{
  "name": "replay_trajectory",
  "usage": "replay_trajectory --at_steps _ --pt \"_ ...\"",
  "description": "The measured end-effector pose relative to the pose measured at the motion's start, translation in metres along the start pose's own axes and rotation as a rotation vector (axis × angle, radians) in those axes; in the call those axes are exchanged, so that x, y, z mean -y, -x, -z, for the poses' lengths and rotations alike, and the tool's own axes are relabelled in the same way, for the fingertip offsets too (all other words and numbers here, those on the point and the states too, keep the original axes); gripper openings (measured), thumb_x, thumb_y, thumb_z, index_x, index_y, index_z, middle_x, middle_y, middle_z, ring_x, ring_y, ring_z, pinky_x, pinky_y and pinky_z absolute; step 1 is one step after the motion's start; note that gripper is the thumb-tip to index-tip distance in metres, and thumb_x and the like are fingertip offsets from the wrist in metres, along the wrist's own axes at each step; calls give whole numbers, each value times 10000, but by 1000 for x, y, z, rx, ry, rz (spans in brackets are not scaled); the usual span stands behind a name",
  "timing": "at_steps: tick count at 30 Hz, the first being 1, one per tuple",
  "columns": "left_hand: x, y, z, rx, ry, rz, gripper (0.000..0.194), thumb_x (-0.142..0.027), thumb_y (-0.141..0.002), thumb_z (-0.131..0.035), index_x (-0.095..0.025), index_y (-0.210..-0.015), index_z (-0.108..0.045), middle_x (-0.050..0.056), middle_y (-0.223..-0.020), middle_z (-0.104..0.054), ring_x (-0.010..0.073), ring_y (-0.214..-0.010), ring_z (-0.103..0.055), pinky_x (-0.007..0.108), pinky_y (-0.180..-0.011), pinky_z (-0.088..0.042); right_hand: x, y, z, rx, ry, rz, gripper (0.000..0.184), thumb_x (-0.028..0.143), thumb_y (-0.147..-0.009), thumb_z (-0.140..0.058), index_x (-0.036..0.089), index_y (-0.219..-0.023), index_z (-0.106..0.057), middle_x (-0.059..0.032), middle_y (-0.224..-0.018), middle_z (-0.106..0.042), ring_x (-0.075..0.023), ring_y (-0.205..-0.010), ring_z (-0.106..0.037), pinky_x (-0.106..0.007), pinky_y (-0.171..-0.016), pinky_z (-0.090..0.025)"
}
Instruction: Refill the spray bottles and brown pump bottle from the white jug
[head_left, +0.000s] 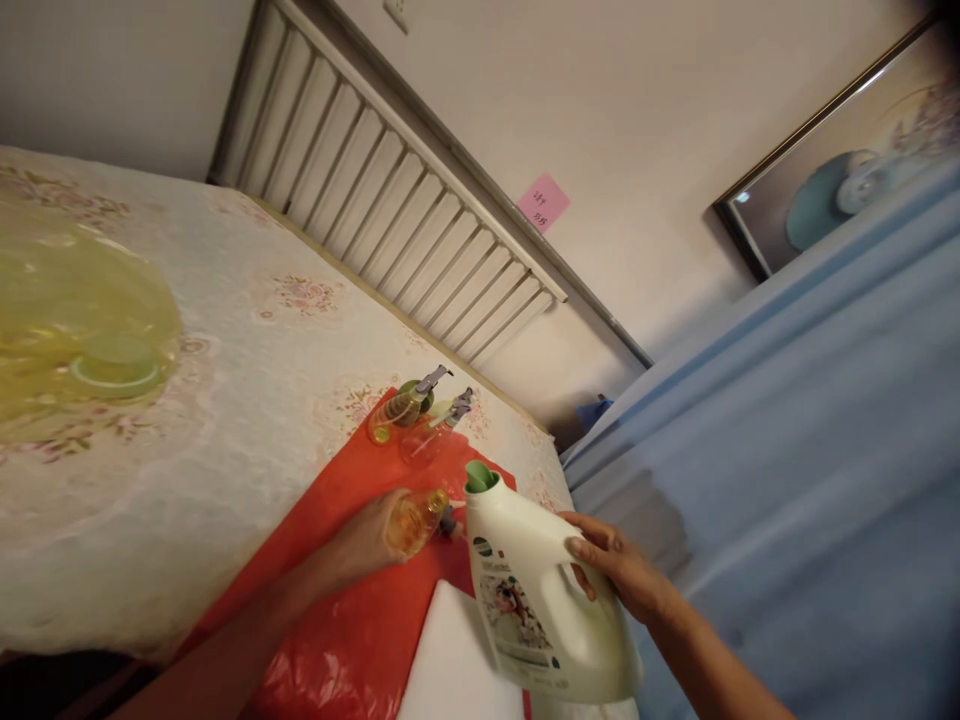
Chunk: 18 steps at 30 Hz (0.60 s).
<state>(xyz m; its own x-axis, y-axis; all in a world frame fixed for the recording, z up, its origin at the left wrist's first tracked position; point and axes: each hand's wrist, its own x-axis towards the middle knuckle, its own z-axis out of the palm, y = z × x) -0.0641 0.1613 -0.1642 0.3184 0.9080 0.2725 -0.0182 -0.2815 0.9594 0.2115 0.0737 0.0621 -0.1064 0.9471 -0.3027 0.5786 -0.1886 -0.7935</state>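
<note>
My right hand (619, 570) grips the handle of a white detergent jug (536, 590) with an open green spout, held tilted over the red plastic sheet (352, 640). My left hand (360, 545) is wrapped round a small clear bottle of amber liquid (416, 518), which lies close to the jug's spout. Two more small spray bottles (409, 405), (439, 430) with grey trigger heads stand at the far end of the red sheet.
A table with a pale floral cloth (225, 330) carries a yellow translucent bowl (75, 330) at the left. A white block (457, 660) lies on the sheet near me. A white radiator (390, 200) and a wall lie behind; blue fabric (787, 450) fills the right.
</note>
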Motion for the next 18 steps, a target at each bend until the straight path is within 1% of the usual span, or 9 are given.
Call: replay_trajectory --at_steps 2,4,6,8,11,14,16,18 --pt "-2 1 0 0 3 16 378 -347 -643 -721 -349 -1005 -614 -47 -1002 -715 288 -946 -681 409 -789 -550 -2 -2 0 -59 -24 30 568 556 -782 -693 148 -1171 -624 27 -612 -579 -67 -435 -416 -203 -444 -281" --pt "-6 3 1 -21 -15 36 416 -332 -619 -741 -341 -1015 -613 -36 -1002 -718 299 -947 -681 422 -790 -547 -4 -5 -1 -136 -52 57 588 598 -775 -675 137 -1137 -627 28 -559 -564 -75 -420 -415 -209 -442 -265" --pt "-14 7 4 -39 -24 38 445 -346 -617 -748 -337 -1039 -608 -35 -1001 -720 309 -948 -679 437 -797 -545 -5 -10 -3 -237 -76 80 606 650 -779 -635 130 -1090 -635 34 -501 -534 -84 -399 -401 -215 -430 -259" --pt "-25 11 6 -19 -12 18 438 -380 -639 -737 -346 -1056 -607 -44 -996 -719 300 -935 -679 431 -794 -549 -5 -16 -6 -343 -96 102 600 681 -786 -598 134 -1029 -645 45 -459 -498 -87 -376 -379 -221 -414 -268" --pt "-41 17 7 76 31 19 412 -399 -649 -738 -351 -1038 -612 -52 -968 -718 262 -890 -685 388 -764 -562 0 -26 -13 -459 -131 150 557 682 -798 -576 151 -949 -650 59 -436 -459 -89 -363 -354 -227 -399 -291" --pt "-52 24 3 198 99 38 386 -410 -649 -749 -350 -1005 -614 -48 -943 -716 241 -867 -683 370 -754 -564 9 -35 -21 -536 -132 211 538 684 -827 -533 163 -891 -649 60 -419 -432 -98 -371 -343 -232 -399 -279" --pt "-54 28 -1 286 151 49 416 -416 -633 -770 -355 -1012 -610 -44 -957 -716 251 -885 -677 375 -752 -565 16 -41 -26 -579 -129 244 529 678 -853 -500 171 -875 -647 60 -410 -422 -104 -380 -341 -238 -411 -268" --pt "-52 33 -5 356 179 63 488 -404 -589 -803 -370 -1032 -603 -46 -992 -714 270 -921 -670 386 -768 -567 21 -49 -32 -620 -156 270 534 685 -868 -465 179 -857 -637 62 -406 -414 -105 -379 -328 -247 -422 -261"
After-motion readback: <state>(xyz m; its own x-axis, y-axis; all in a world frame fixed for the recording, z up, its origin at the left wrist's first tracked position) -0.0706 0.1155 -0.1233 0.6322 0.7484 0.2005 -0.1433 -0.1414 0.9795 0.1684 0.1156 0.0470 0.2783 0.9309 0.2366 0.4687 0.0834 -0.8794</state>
